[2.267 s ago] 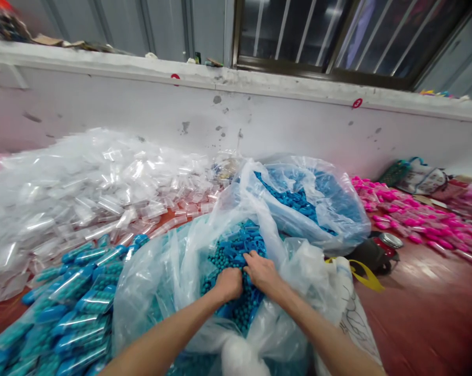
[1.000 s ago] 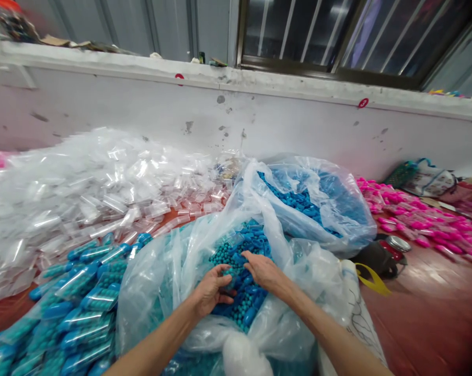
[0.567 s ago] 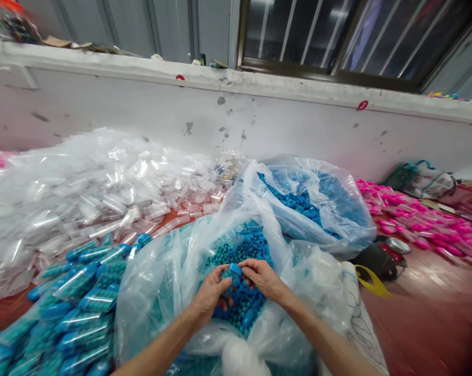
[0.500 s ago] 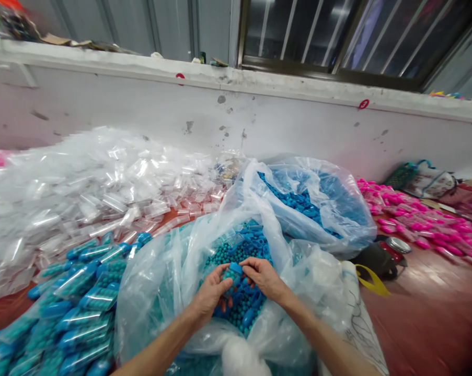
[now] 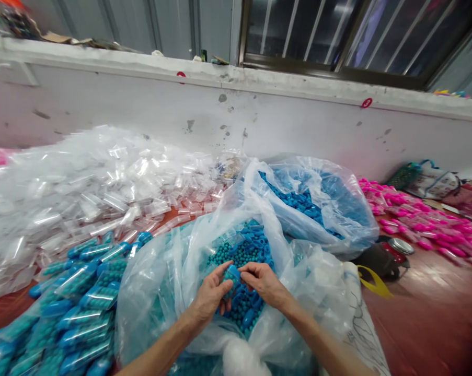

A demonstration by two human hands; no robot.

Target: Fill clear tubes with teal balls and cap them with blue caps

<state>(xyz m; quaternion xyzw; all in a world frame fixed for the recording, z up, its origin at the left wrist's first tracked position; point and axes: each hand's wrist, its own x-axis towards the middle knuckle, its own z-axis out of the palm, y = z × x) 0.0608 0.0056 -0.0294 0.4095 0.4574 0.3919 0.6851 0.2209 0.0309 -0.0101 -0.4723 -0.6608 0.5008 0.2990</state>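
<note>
Blue-capped container (image 5: 231,275), one, sits between the thumb and fingers of the left hand (image 5: 213,288), a holding grip, above the near plastic bag (image 5: 149,292). Right hand (image 5: 262,282): grip narrow, beside the container; contact cannot be told. Plastic bags with blue pieces: two, adjacent.

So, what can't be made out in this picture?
All in the head view:
The small blue-topped container: lower part hidden by the left hand.
The right hand: too small to tell whether its fingertips pinch anything.
The front bag: deeper contents hidden by cloudy plastic and both hands.
The pink pile: cut off by the right edge.
</note>
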